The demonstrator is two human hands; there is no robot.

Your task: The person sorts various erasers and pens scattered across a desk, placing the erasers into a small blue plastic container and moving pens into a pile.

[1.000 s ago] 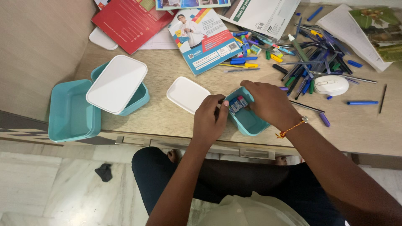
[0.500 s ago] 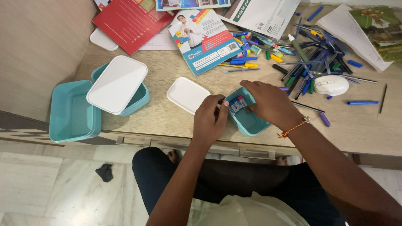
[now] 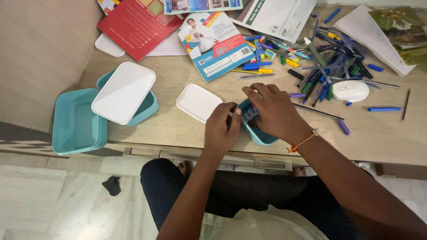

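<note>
Both hands cover the small teal box, pens beyond.

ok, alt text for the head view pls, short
Seen from above, a seated person's left hand grips the rim of a small teal box while the right hand reaches inside it. A white lid lies beside it on the wooden desk, with scattered pens and a white mouse to the right.
</note>
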